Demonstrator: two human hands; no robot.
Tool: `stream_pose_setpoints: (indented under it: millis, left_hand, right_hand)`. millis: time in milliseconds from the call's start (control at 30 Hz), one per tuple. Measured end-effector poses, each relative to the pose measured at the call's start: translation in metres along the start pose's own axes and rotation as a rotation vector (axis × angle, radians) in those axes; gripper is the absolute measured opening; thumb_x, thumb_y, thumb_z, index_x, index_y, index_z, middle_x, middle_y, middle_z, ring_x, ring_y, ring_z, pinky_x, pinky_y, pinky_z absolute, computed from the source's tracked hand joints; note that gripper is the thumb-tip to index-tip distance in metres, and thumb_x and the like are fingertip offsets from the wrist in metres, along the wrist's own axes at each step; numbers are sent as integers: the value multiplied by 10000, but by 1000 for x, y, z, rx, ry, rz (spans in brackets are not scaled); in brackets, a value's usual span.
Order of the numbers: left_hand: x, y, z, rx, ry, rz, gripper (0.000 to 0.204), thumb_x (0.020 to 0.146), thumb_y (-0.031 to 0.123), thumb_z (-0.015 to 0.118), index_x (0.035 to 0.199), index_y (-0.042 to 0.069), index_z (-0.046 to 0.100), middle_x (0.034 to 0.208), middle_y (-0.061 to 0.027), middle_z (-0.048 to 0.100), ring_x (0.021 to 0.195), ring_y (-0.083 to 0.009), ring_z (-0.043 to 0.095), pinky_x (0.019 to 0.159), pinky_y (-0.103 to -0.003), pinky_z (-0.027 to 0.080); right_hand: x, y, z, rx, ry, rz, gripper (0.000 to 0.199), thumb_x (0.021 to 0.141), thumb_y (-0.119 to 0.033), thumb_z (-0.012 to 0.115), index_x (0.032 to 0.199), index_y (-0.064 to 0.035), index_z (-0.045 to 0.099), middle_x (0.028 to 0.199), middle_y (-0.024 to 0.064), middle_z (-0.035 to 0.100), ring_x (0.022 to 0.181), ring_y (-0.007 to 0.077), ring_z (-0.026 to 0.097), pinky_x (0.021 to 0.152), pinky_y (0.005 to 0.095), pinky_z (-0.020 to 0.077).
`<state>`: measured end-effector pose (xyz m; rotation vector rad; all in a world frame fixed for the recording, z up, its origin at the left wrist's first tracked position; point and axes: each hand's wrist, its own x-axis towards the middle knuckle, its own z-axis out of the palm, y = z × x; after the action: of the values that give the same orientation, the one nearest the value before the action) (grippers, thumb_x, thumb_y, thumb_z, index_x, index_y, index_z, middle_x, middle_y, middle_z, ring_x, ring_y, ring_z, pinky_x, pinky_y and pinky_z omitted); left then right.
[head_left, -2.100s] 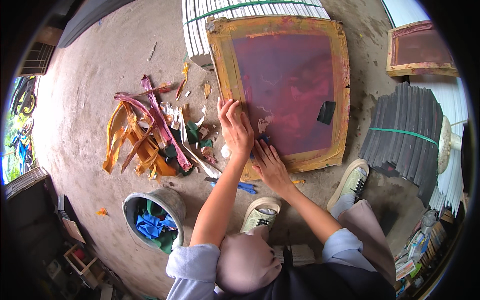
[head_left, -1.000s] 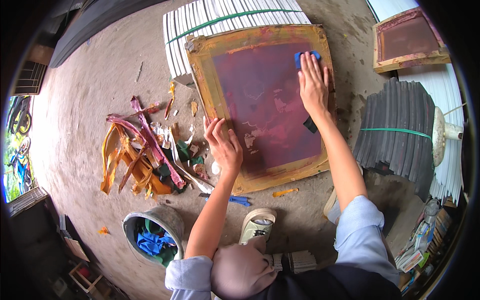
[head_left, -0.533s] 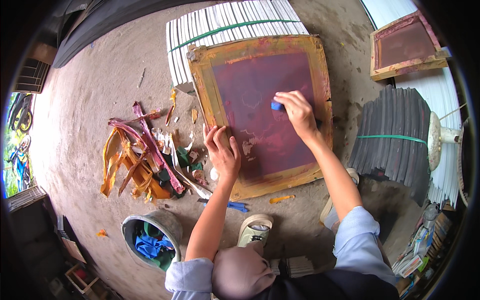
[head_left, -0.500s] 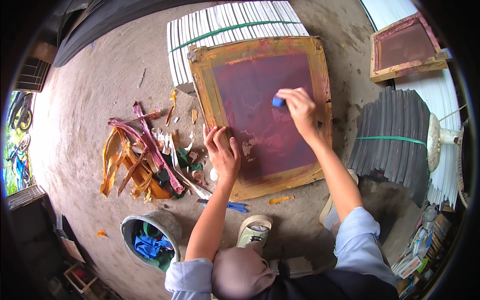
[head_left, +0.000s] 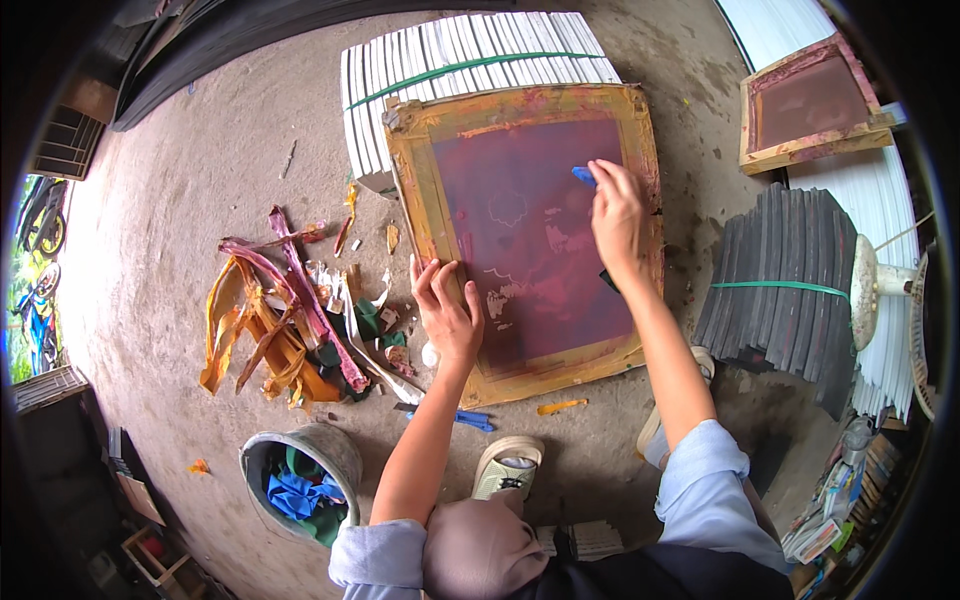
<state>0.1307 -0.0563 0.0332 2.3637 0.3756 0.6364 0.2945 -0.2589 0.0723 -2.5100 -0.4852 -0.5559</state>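
Sandals point(head_left: 508, 468) and bent knees sit nearest the camera, beside a bucket point(head_left: 300, 480) stuffed with blue and green rags at the lower left. Just beyond lies the screen frame point(head_left: 527, 228) — a yellow-stained wooden rectangle with dark red mesh, flat on the concrete floor point(head_left: 180, 200), its far edge propped against a strapped white stack point(head_left: 460, 70). The left hand point(head_left: 445, 312) lies open and flat, palm down, on the frame's near left corner, fingers spread over wood and the mesh edge, pinning it. The right hand point(head_left: 617, 218) is closed in a pinch on a small blue scraper point(head_left: 584, 176), whose tip touches the mesh near the right rail; pale patches show where the coating is gone. I judge the frame stiff and fairly light, best gripped by its wooden rails — two opposite sides, or a corner pressed down as the left hand does. The mesh looks taut and thin, so it would likely tear or sag under a hard poke and should not bear weight; wet ink may make it slippery. The scraper is small and rigid, a fingertip hold. Left of the frame lies a heap of scraps point(head_left: 285, 330) in orange and pink. To the right stands a dark stack point(head_left: 790, 290) bound with a green strap, and farther off a second frame point(head_left: 810, 100) rests on white sheets.
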Motion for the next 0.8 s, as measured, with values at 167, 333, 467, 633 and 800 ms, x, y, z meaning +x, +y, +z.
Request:
stream_pose_setpoints:
  millis: [167, 333, 467, 633, 800]
  left_hand:
    - [0, 3, 1, -18, 6, -10, 322, 912, 141, 571, 1221, 75, 513, 1293, -159, 404, 1346, -432, 331, 1071, -520, 364]
    - [-1, -5, -3, -4, 28, -19, 328, 882, 120, 606, 1199, 73, 535, 1272, -165, 430, 1334, -436, 352, 1068, -513, 370]
    - [-1, 6, 7, -30, -2, -10, 300, 940, 173, 540, 1224, 79, 516, 1309, -157, 386, 1345, -435, 332, 1060, -520, 370]
    - [2, 0, -1, -17, 12, -15, 292, 947, 173, 532, 1220, 73, 518, 1310, -158, 386, 1343, -439, 333, 1061, -520, 368]
    - [-4, 9, 6, -41, 0, -5, 277, 911, 138, 572, 1179, 75, 541, 1285, -158, 425, 1340, -435, 350, 1042, -509, 394]
  right_hand:
    - [-47, -36, 30, -78, -156, -102, 610, 931, -220, 550, 1438, 52, 347, 1550, 169, 274, 1441, 333, 237, 1180, 474, 214]
    - [-50, -24, 24, -59, -369, -598, 542, 931, -250, 551, 1433, -82, 434, 1520, 71, 377, 1437, 217, 286, 1197, 422, 172]
    - [26, 33, 11, -216, -68, -23, 486, 1020, -227, 397, 1468, -46, 344, 1543, 148, 284, 1450, 289, 219, 1203, 410, 125]
    - [-103, -63, 31, 167, -287, -175, 534, 892, -90, 556, 1407, -7, 441, 1510, 159, 365, 1424, 317, 297, 1170, 483, 230]
    - [-38, 29, 3, -177, -64, -153, 449, 979, -152, 460, 1424, -94, 441, 1518, 57, 369, 1422, 213, 314, 1185, 459, 203]
